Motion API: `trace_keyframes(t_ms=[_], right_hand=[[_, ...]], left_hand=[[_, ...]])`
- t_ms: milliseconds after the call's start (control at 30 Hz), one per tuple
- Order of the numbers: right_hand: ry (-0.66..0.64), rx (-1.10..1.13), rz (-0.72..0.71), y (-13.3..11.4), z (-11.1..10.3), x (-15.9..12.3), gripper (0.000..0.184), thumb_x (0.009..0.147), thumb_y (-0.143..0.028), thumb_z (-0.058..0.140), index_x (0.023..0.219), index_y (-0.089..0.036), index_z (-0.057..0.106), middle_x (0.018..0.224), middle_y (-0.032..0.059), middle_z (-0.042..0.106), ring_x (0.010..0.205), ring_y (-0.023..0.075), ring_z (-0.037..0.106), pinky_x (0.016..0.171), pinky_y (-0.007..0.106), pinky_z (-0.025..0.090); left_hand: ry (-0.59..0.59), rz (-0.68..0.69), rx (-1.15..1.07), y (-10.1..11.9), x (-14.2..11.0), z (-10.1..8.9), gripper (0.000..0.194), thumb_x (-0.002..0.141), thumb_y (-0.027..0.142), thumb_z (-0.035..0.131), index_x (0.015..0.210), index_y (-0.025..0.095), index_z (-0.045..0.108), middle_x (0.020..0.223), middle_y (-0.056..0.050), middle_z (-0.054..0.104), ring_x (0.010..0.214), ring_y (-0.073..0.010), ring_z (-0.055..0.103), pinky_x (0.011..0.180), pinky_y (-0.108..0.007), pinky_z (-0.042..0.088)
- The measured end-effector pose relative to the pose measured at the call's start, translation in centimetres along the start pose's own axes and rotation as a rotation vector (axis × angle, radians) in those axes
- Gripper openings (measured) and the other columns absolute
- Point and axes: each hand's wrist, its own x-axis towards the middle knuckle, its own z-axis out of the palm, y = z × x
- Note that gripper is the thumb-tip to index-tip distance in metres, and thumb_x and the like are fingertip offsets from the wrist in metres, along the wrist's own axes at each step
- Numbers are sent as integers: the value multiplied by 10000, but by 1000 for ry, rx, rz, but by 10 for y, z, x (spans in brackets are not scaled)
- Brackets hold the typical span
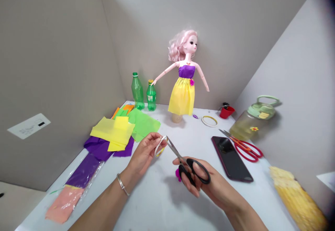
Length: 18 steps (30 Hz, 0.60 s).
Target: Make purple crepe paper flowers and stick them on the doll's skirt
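My left hand [148, 150] pinches a thin white ring with a yellow inner side, which looks like a narrow tape roll [157, 151]. In my right hand [202, 180] is a pair of black-handled scissors [176, 151], with fingers through the loops. The blade tips meet the upper right edge of the ring, beside my left fingertips; whether they cut into it I cannot tell. A small magenta piece [178, 175] shows behind the scissor handles, partly hidden. Beyond my hands a pink-haired doll [182, 95] stands upright in a purple top and yellow skirt.
Left lie yellow sheets [112, 131], green sheets [143, 124], purple sheets [96, 147] and a plastic packet [75, 185]. Two green bottles [138, 93] stand behind. Right are another ring [209, 120], a red cup [226, 112], a phone [231, 159], red-handled scissors [247, 149] and a jug [251, 123].
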Motion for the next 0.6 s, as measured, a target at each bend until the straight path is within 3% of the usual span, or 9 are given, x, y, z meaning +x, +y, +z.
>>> trace_keyframes(t_ms=[133,600], right_hand=[[-98,210,46,3,4,1,566,919,-591,485,1168,-97,604,642,-3,538,461,74,382,496,247,216],[-127,319,37,11,1,2,500,965,-529,443,1177,-108,609,662,14,556,467,69,387,496,237,226]], left_hand=[[-13,-3,-8,0,0,0,121,802,236,741,853,174,651,884,-7,681,893,-115,641,828,-199,475],[-41,-15,-57,7,-4,3,108,801,213,733,870,167,664,943,-25,679,959,-144,631,912,-240,455]])
